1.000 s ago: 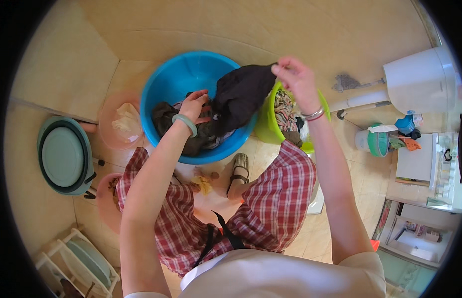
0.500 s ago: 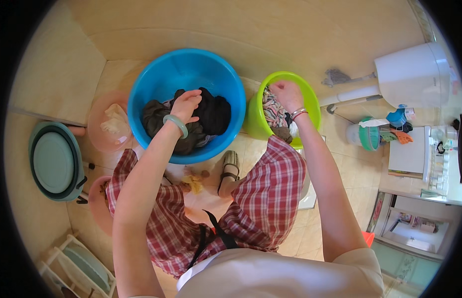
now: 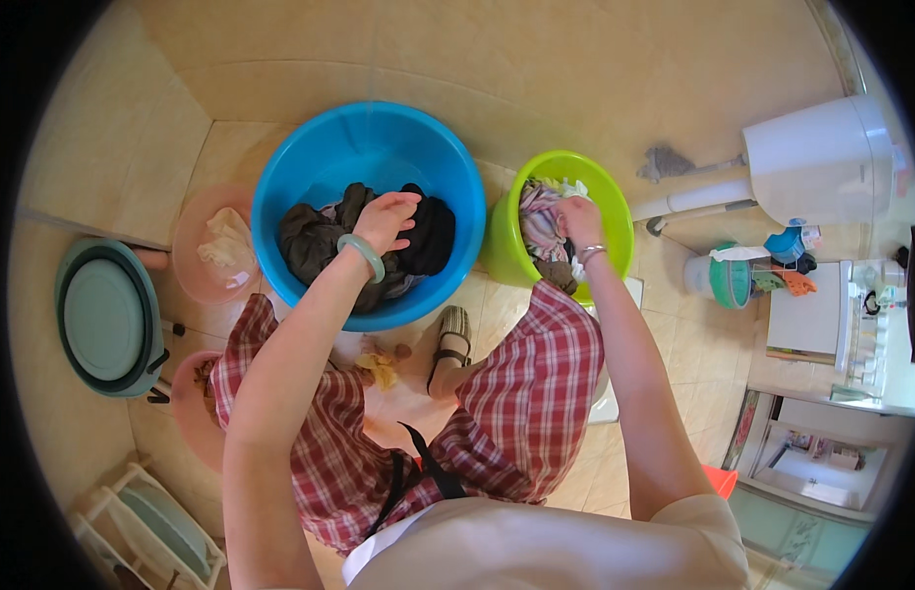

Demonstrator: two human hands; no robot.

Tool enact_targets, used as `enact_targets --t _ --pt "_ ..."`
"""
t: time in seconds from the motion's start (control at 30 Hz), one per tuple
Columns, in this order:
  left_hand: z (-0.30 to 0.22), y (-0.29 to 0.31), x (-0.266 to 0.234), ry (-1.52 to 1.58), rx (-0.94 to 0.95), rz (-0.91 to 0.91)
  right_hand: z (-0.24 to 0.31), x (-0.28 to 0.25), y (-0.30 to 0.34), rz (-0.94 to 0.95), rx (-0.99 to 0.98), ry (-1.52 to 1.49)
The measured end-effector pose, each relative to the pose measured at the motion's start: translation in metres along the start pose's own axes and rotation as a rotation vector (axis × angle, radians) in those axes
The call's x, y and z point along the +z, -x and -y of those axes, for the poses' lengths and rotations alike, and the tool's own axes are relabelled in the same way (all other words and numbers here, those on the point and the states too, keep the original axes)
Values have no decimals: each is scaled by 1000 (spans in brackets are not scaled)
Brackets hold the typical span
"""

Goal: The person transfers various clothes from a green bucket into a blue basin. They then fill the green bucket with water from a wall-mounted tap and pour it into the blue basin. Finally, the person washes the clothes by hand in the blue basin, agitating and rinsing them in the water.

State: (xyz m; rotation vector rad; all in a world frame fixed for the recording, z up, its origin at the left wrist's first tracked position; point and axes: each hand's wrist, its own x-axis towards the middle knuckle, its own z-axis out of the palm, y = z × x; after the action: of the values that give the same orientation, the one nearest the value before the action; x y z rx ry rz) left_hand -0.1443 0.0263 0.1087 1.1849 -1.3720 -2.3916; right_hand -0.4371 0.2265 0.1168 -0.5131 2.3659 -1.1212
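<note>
My left hand (image 3: 386,222) hovers over a large blue tub (image 3: 410,123), palm sideways, its fingers apart and holding nothing. Beneath it lie dark clothes: a brown-grey garment (image 3: 308,236) and a black one (image 3: 435,234). A pale green bangle circles the left wrist. Inside the lime-green bucket (image 3: 503,236), my right hand (image 3: 579,222) has its fingers bent down onto a striped cloth (image 3: 542,221) and seems to grip it; the fingertips are partly hidden. A white cloth (image 3: 575,188) and a brown cloth (image 3: 557,275) lie around it in the bucket.
A pink basin (image 3: 197,280) with pale cloth stands left of the tub, near a folded green basin (image 3: 103,320). Yellow scraps (image 3: 381,371) lie near my shoe (image 3: 454,339). A white tank (image 3: 816,157) and a small green-rimmed bin (image 3: 730,277) stand at the right.
My right hand has moved slightly down and deeper into the green bucket, and the striped cloth has shifted, baring more white cloth. My left hand has drifted a little right and down.
</note>
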Motion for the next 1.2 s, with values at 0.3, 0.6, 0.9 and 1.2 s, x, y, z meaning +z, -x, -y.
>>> enact_targets --t 0.3,0.6,0.9,1.2 --pt "3 1 -7 28 -26 49 198 -49 97 423 -418 -1071" --pt "17 -7 -7 132 -166 -51 239 30 87 400 -481 -652" --pt "4 -34 -60 639 322 -194 228 144 71 530 -407 -798" --pt "-27 -5 -69 474 188 -359 175 116 41 426 -305 -242"
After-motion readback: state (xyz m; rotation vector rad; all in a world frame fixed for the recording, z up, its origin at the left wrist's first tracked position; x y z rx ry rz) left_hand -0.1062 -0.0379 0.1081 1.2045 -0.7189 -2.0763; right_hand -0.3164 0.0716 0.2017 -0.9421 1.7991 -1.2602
